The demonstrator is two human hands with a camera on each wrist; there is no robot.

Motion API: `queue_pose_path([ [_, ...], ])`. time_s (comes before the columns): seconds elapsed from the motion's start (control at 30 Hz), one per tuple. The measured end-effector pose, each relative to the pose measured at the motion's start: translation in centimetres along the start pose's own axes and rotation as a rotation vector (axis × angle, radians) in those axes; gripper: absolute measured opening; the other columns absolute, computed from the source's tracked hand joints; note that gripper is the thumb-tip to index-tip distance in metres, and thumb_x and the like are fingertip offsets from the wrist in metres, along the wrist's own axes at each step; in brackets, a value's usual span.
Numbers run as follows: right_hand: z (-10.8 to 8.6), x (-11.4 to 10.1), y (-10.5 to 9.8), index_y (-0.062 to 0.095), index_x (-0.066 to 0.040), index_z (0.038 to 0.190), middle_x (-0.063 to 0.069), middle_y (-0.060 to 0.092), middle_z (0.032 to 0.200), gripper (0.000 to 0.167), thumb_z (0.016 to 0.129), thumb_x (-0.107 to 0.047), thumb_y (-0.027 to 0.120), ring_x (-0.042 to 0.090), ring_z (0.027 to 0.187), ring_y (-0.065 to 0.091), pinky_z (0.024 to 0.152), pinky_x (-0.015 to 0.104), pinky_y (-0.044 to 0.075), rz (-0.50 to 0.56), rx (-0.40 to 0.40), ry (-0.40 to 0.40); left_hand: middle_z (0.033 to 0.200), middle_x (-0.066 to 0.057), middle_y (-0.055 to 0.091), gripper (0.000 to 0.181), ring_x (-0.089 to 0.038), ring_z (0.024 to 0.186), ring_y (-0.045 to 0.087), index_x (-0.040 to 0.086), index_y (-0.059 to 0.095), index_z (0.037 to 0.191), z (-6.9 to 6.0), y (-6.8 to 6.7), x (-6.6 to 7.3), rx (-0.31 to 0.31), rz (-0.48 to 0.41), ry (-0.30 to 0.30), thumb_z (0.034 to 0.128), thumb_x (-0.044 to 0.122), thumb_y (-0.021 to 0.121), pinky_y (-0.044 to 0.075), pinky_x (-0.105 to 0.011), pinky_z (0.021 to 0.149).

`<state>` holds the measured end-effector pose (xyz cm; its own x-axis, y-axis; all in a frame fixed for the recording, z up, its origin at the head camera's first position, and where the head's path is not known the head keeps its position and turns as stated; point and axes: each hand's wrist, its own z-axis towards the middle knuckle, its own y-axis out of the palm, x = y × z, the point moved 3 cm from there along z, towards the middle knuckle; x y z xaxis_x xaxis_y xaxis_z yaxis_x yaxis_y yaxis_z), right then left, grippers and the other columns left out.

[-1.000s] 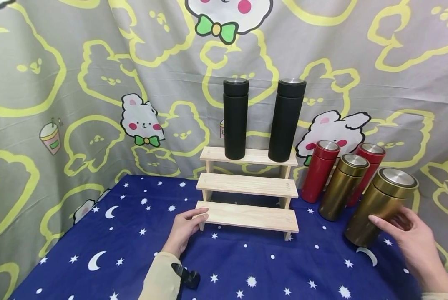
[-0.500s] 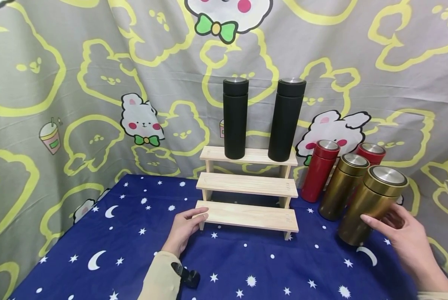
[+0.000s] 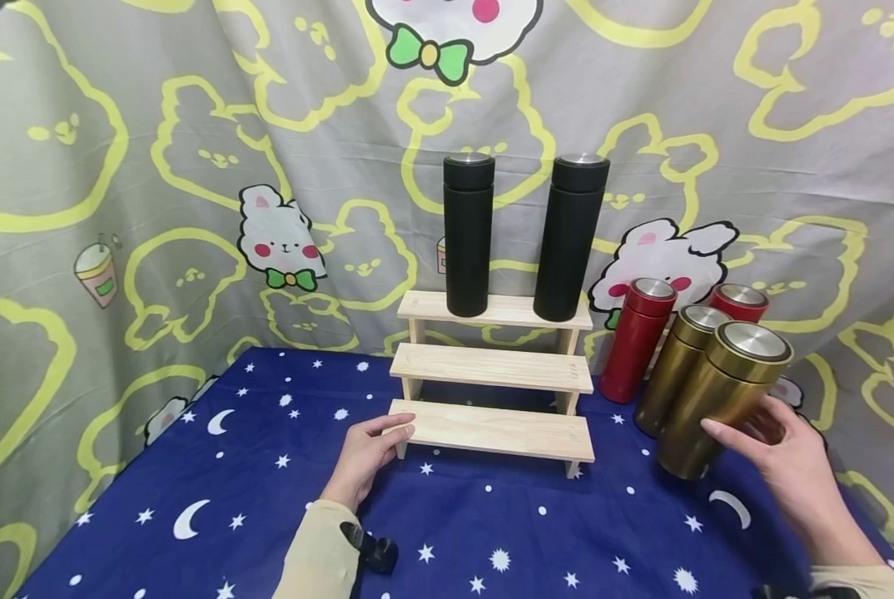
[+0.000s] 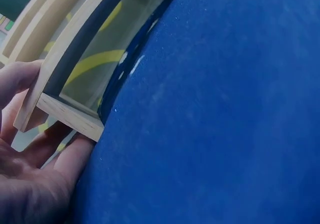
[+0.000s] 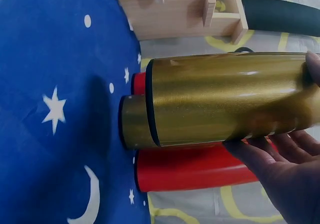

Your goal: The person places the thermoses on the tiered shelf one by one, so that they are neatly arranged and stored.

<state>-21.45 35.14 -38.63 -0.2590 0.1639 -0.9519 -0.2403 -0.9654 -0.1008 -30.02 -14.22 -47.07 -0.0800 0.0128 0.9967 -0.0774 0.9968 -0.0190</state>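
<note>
Gold metal is forming the tall cylindrical flask with a silver-topped lid [image 3: 720, 408] that, in the head view, the right hand [image 3: 792, 470] is gripping around its body, thumb on the near side. The flask is tilting, and is partly covering a second gold metal flask [image 3: 668, 383] behind it. Two red cylindrical flasks [image 3: 634, 341] are standing farther back on the dark blue star-and-moon cloth [image 3: 267, 532]. Two matte black cylindrical flasks [image 3: 468, 241] are occupying the top tier of a three-tier pale wooden stand [image 3: 492, 428]. The left hand [image 3: 368, 457] is gripping the left end of the lowest tier.

In the left wrist view, fingers of that hand are reaching under the board beside the end leg [image 4: 72, 118].

In the right wrist view, the gripped flask is crossing in front of the other gold one; its base appears to be hanging clear of the cloth.
</note>
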Motion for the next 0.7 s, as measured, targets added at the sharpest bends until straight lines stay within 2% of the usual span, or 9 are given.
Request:
queue_pose_path([
  [0.13,0.2,-0.3,0.6,0.060,-0.019,0.124,-0.012,0.067,0.106,0.047,0.086,0.006,0.071,-0.002,0.098,0.060,0.077,0.010,0.044,0.043,-0.012,-0.017,0.099,-0.008,0.064,0.029,-0.009,0.061,0.047,0.003,0.075,0.109,0.1,0.0,0.1,0.017,0.027,-0.008,0.0819,0.012,0.080,0.037,-0.021,0.051],
  [0.33,0.3,-0.8,1.5,0.059,-0.015,0.127,-0.009,0.067,0.107,0.048,0.086,0.007,0.070,0.001,0.099,0.061,0.079,0.011,0.044,0.064,-0.035,-0.043,0.094,-0.007,0.063,0.028,-0.010,0.061,0.047,0.003,0.075,0.107,0.2,0.0,0.0,0.032,0.041,-0.007,0.0809,0.011,0.080,0.035,-0.021,0.050],
  [0.53,0.4,-1.4,2.0,0.054,-0.018,0.132,-0.011,0.064,0.111,0.052,0.087,0.002,0.072,-0.001,0.103,0.057,0.079,0.010,0.042,0.000,-0.043,-0.017,0.082,-0.003,0.061,0.028,-0.008,0.052,0.038,0.003,0.076,0.106,0.1,0.1,0.1,0.045,0.053,0.005,0.0794,0.011,0.080,0.032,-0.022,0.049],
  [0.7,0.4,-1.9,2.4,0.051,-0.016,0.138,-0.012,0.061,0.114,0.056,0.088,-0.002,0.073,-0.001,0.104,0.056,0.079,0.010,0.043,-0.050,-0.049,-0.011,0.096,-0.006,0.061,0.026,-0.015,0.065,0.048,0.005,0.077,0.104,0.0,0.3,0.3,0.067,0.101,0.024,0.0787,0.011,0.079,0.036,-0.026,0.058],
])
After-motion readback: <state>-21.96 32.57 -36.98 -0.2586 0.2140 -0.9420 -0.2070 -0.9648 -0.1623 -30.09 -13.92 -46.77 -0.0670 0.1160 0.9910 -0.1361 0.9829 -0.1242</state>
